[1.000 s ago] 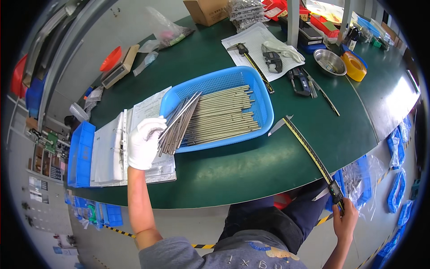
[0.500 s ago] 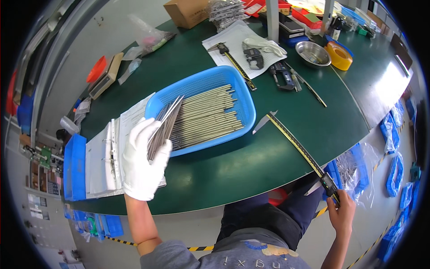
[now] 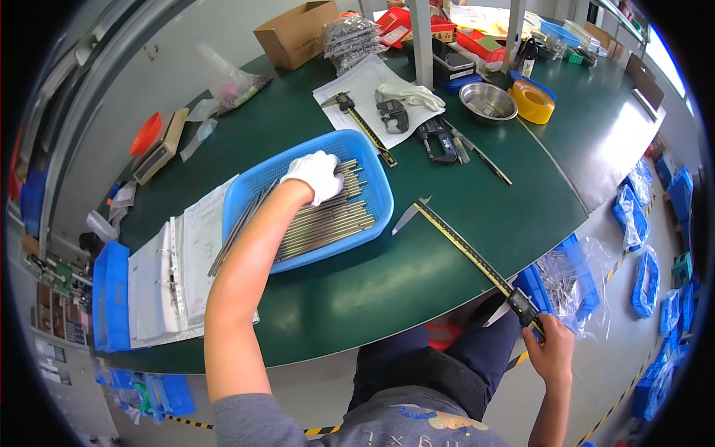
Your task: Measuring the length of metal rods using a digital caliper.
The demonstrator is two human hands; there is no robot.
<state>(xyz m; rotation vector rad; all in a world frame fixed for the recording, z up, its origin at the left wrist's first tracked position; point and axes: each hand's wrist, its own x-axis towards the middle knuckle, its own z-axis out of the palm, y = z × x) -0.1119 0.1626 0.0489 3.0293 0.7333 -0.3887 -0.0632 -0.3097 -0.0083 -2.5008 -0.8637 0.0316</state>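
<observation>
My left hand, in a white glove, reaches into the blue plastic basket. Its fingers curl closed around some of the thin metal rods; the fingertips are hidden among them. Several darker rods lean over the basket's left side, partly behind my forearm. My bare right hand grips a digital caliper by its display end, at the table's front edge. The caliper's long scale slants up and left over the green table, its jaws near the basket's right side.
An open ring binder with papers and a blue bin lie left. Behind the basket are another caliper, micrometers, a metal bowl and a yellow tape dispenser. A cardboard box stands at the back.
My left hand has let go of the darker rods at the basket's left side and moved right into the basket. My right hand still holds the caliper; the view has shifted slightly.
</observation>
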